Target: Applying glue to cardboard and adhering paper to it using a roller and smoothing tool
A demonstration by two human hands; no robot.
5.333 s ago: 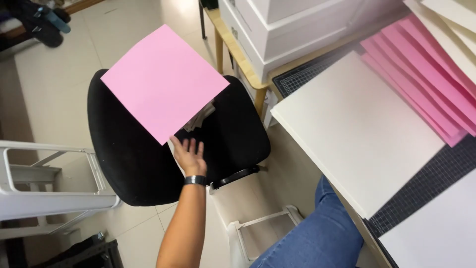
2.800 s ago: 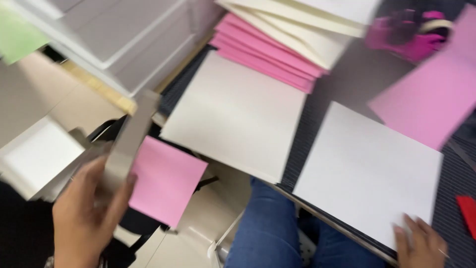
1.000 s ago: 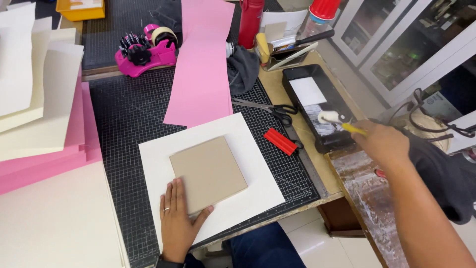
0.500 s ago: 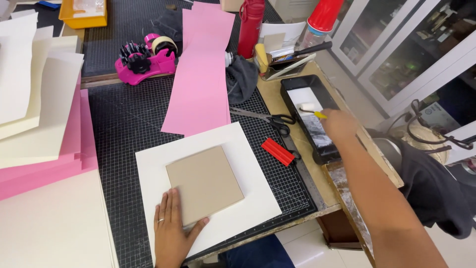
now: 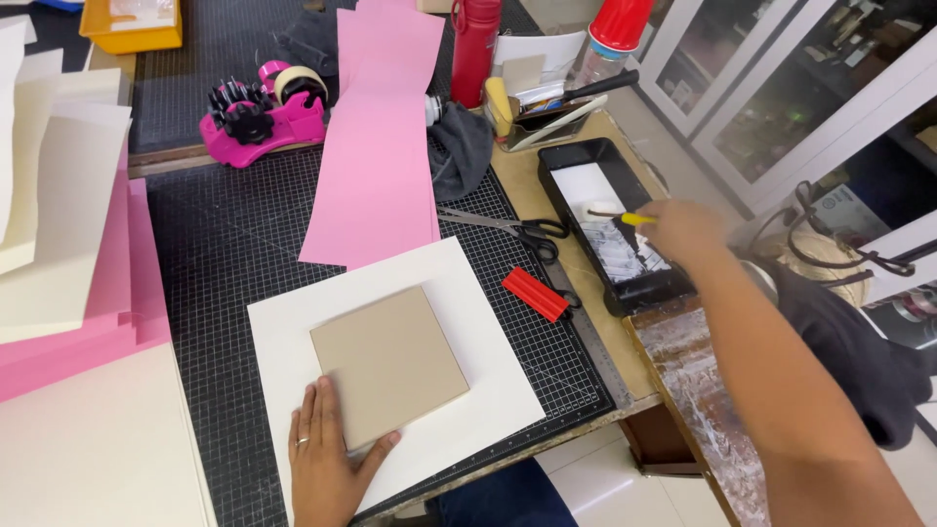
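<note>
Head view — left hand (image 5: 322, 466) flat, open on cardboard square (image 5: 388, 363); right hand (image 5: 686, 230) gripping yellow-handled brush (image 5: 617, 216) over black tray (image 5: 576, 159).

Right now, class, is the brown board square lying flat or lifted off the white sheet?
Flat. The brown board square lies face down on the white sheet, with the left hand pressing its near corner.

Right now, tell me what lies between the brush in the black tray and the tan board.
The red cutter and black-handled scissors lie on the cutting mat between the black tray and the tan cardboard square.
</note>
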